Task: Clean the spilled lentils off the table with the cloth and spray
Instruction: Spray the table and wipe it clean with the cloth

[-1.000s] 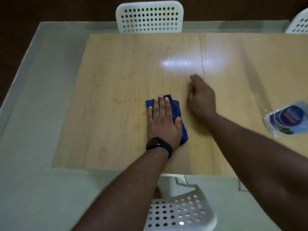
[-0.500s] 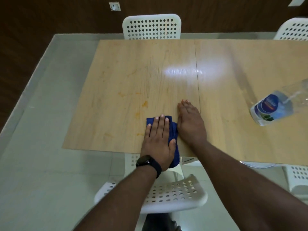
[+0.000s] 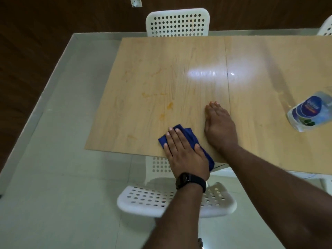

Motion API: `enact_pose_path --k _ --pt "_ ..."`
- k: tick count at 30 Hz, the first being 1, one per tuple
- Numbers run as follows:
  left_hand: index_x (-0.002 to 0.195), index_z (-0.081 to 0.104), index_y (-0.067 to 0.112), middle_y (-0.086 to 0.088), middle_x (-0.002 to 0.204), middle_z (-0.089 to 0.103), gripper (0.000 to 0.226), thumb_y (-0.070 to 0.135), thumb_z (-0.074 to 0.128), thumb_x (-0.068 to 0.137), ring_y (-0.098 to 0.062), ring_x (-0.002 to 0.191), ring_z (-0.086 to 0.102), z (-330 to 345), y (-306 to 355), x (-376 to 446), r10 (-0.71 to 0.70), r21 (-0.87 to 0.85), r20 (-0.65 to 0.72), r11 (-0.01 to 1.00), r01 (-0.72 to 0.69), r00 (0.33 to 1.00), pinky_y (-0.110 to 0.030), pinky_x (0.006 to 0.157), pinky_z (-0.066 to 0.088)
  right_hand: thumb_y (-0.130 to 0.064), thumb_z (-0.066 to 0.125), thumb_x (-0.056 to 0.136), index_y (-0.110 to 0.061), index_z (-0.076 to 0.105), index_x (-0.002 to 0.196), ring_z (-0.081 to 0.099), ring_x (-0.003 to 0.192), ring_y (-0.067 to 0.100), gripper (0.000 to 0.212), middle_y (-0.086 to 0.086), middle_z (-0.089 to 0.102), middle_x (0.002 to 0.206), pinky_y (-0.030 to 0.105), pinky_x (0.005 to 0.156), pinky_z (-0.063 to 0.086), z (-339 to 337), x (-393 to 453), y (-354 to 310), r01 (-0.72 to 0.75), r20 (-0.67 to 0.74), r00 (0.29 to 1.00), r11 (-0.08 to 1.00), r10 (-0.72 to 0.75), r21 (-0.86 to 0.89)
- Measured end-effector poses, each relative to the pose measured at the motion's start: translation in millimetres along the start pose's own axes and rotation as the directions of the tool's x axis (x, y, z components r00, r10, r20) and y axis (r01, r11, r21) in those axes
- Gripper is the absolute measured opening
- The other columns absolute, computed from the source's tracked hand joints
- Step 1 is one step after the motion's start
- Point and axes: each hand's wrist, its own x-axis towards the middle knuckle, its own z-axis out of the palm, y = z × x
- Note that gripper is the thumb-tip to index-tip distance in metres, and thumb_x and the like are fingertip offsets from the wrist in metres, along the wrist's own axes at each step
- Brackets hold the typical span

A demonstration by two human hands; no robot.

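- Cloth [image 3: 190, 137]: dark blue, folded and bunched, lying at the near edge of the table [image 3: 269, 141]; its lower corner hangs just past that edge.
- Left hand [image 3: 185, 155]: flat on the cloth, fingers straight and together, thumb out to the right; it presses, with no pinch or curl. A black watch [image 3: 190, 182] sits on the wrist.
- Right hand [image 3: 220, 128]: palm down on bare wood just right of the cloth, fingers straight, holding nothing. It lies close to the cloth; contact cannot be told.
- Stains [image 3: 169, 106]: orange smears and spots on the wood ahead and to the left of the left hand, the closest just beyond its fingertips, fainter streaks farther out. No separate lentils can be made out.
- Bottle [image 3: 309, 112]: clear, blue label, well to the right of both hands, partly cut by the frame; blurred, and its top is out of view.
- Obstructions: between cloth and stains only bare wood.
- Edges: the table's near edge runs under the left palm; its left edge lies well left of the stains.
- Surroundings: a white perforated chair [image 3: 177, 198] below the left forearm, another chair [image 3: 177, 22] at the far side, pale floor [image 3: 53, 177] around.
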Motion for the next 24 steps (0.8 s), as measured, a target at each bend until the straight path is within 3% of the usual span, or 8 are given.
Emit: enact_pose_path --k 7,13,16,21,24 --pt "0.163 -0.009 0.003 -0.015 0.173 -0.014 0.082 0.049 0.023 0.105 -0.028 0.16 -0.011 -12.0 -22.2 72.4 -0.202 0.03 -0.049 0.979 0.203 0.978 -0.05 0.129 0.001 -0.029 0.038 0.111 -0.016 0.041 0.158 0.027 0.157 0.02 0.05 0.005 0.036 0.167 0.039 0.129 0.019 4.0 0.9 1.2 -0.009 0.005 1.0 1.0 0.009 -0.029" --pt "0.16 -0.019 0.002 -0.017 0.168 -0.027 0.085 0.046 0.028 0.105 -0.03 0.157 -0.023 -0.2 27.7 -8.5 -0.135 -0.081 0.037 0.987 0.137 0.99 -0.05 0.128 -0.006 -0.027 0.036 0.111 -0.014 0.041 0.158 0.028 0.156 0.02 0.049 0.007 0.038 0.166 0.041 0.129 0.023 8.1 0.0 1.2 0.011 -0.002 1.0 0.998 -0.011 -0.062" --pt "0.161 -0.017 0.002 -0.016 0.169 -0.026 0.085 0.048 0.026 0.105 -0.029 0.158 -0.021 -3.6 18.0 8.9 -0.142 -0.029 0.024 0.989 0.143 0.99 -0.05 0.128 -0.006 -0.028 0.038 0.11 -0.014 0.042 0.158 0.028 0.156 0.019 0.049 0.006 0.038 0.166 0.04 0.129 0.022 5.3 3.4 3.8 0.017 0.002 1.0 0.998 -0.017 -0.056" --pt "0.162 -0.012 0.001 -0.016 0.171 -0.021 0.085 0.05 0.026 0.104 -0.029 0.159 -0.015 -9.1 -2.4 51.7 -0.272 -0.016 -0.036 0.962 0.271 0.962 -0.05 0.128 -0.001 -0.03 0.038 0.111 -0.014 0.04 0.159 0.028 0.156 0.021 0.05 0.007 0.037 0.167 0.042 0.129 0.022 7.2 2.2 2.8 0.005 0.006 1.0 0.998 -0.005 -0.057" --pt "0.161 -0.017 0.001 -0.017 0.169 -0.025 0.085 0.048 0.027 0.105 -0.03 0.158 -0.019 -8.9 15.3 14.3 -0.198 -0.06 0.0 0.978 0.198 0.98 -0.051 0.128 -0.002 -0.029 0.038 0.111 -0.014 0.041 0.158 0.028 0.156 0.021 0.05 0.007 0.037 0.166 0.041 0.129 0.022 4.0 1.2 -1.7 0.002 0.001 1.0 0.999 -0.002 -0.053"
